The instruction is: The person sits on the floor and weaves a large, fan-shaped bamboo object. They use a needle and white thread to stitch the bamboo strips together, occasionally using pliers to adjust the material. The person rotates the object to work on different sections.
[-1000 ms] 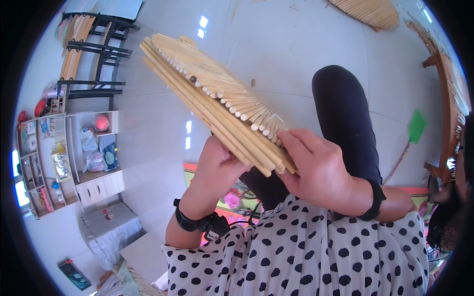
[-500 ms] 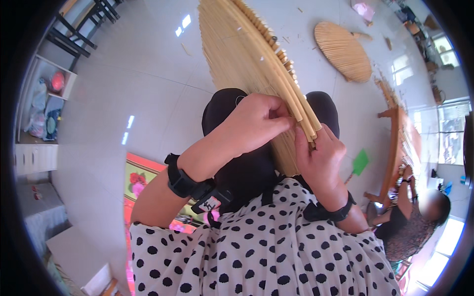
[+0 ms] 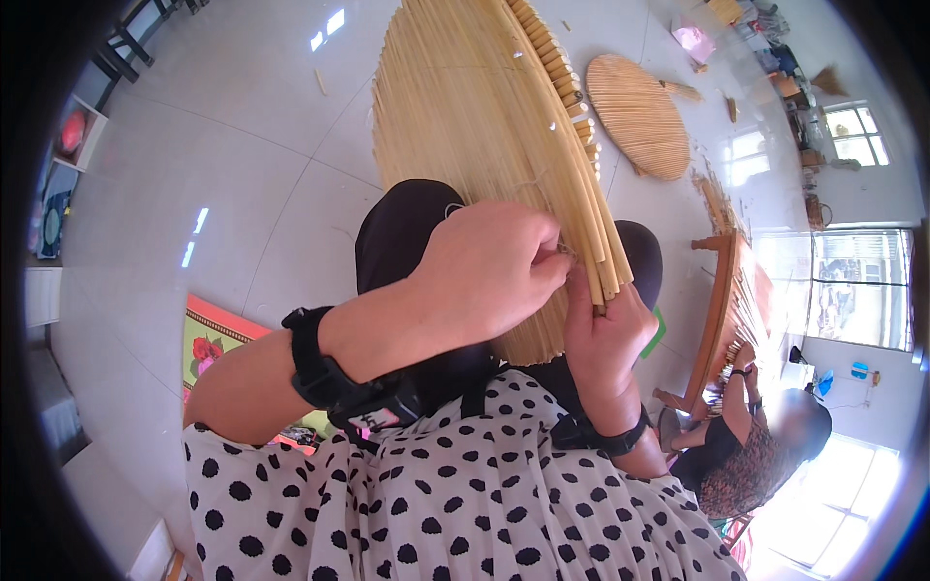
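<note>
A large panel of pale reed stalks (image 3: 455, 116), laid side by side, rests slanting across my black-clad knees. Along its right edge the stalks' cut ends show in a row, and a few thicker stalks (image 3: 593, 228) lie lengthwise there. My left hand (image 3: 494, 257) is closed in a pinch at the panel's near right edge; what its fingertips hold is too small to make out. Close beside it, my right hand (image 3: 610, 334) grips the near ends of the thicker stalks, thumb on the left side and fingers mostly hidden behind.
On the tiled floor ahead lies an oval reed panel (image 3: 639, 116), with loose stalks (image 3: 715, 203) nearby. At right a person (image 3: 756, 445) works with stalks at a wooden bench (image 3: 715, 315). A floral mat (image 3: 228, 339) lies left of me, a green object (image 3: 654, 332) behind my right hand.
My view has turned, so the room's things sit further left. More of the panel's flat face shows. Both hands keep their hold at its near right edge, with the left fingers slightly shifted.
</note>
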`<state>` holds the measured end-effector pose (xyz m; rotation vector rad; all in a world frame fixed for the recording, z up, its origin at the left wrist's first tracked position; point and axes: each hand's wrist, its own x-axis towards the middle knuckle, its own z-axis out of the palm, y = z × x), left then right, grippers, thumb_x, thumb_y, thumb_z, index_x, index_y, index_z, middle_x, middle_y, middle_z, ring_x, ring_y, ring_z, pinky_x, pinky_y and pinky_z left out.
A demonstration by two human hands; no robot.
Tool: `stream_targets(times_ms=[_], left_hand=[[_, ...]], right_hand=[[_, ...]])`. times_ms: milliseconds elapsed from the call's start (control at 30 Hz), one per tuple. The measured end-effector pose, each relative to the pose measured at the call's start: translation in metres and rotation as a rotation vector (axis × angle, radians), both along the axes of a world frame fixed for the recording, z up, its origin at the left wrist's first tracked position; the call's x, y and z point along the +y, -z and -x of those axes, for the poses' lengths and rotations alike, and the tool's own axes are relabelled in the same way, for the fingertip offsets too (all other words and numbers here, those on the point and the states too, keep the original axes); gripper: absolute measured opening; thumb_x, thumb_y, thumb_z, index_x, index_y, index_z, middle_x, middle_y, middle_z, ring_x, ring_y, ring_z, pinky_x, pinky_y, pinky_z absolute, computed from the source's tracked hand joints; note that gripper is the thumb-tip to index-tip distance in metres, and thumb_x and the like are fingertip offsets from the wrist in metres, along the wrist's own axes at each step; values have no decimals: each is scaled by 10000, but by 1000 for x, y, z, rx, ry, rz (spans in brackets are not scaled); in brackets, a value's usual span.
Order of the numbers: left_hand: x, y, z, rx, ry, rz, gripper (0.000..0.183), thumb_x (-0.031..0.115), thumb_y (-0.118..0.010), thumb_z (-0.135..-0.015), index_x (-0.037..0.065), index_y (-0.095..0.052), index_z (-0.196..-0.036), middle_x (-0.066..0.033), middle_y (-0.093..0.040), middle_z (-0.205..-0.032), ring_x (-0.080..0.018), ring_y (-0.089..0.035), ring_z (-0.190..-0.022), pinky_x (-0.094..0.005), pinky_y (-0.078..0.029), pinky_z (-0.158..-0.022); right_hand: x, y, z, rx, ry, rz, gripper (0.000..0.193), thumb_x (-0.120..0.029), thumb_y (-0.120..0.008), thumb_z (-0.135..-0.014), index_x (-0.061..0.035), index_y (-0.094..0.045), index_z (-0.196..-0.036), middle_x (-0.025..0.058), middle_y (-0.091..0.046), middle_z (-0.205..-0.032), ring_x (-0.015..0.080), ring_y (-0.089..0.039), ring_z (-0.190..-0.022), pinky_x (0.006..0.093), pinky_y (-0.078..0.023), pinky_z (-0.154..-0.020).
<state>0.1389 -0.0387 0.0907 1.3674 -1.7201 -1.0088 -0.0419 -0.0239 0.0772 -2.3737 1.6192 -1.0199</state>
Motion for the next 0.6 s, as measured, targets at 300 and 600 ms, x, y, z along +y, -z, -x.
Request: stream_targets(times_ms=[300, 600], left_hand=[[21, -15, -18, 118, -111, -61, 291, 107, -723, -867, 8, -522, -680, -42, -500, -538, -93, -445, -487, -286, -345, -465], [41, -34, -73, 447, -305, -39, 147, 53, -700, -901, 9, -637, -776, 49, -563, -660, -5, -446, -590, -201, -314, -516]], right_hand=[[-13, 2, 0, -49, 29, -22, 125, -104, -734, -865, 2, -684, -907, 139, -626, -684, 305, -613, -528, 349, -472, -484], [-36, 7, 24, -36, 96, -22, 182, -155, -747, -886, 0, -663, -840, 141, -598, -637, 297, -576, -491, 350, -437, -468]])
